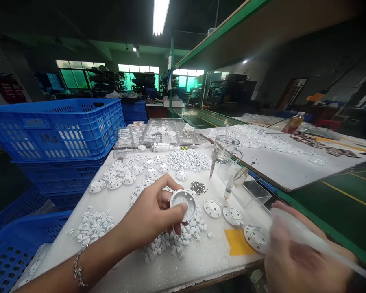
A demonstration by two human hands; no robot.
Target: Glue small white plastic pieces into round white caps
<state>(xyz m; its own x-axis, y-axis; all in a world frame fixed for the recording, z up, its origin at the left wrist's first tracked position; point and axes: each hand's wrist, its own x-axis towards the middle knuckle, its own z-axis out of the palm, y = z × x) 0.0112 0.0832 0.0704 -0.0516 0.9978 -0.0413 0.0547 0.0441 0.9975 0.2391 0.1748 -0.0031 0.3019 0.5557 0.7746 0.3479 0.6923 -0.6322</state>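
Note:
My left hand [161, 209] pinches a round white plastic disc [183, 204], its hollow side turned up and my thumb inside the rim. At the lower right my right hand [299, 252], smeared by motion, is closed around a long translucent white tube [311, 236] that tapers towards the right edge. Beneath my left hand lies a heap of small white plastic pieces [167, 244]. Between the hands, a row of white discs [212, 208] with holes runs towards my right hand. One disc [256, 238] overlaps a yellow square [238, 242].
Several more discs [129, 179] and white pieces [93, 226] cover the left side. Behind them lie clear trays [164, 132]. A glass mug [227, 148], a syringe [228, 187] and a small jar [240, 177] stand right of centre. Stacked blue crates [57, 130] flank the table.

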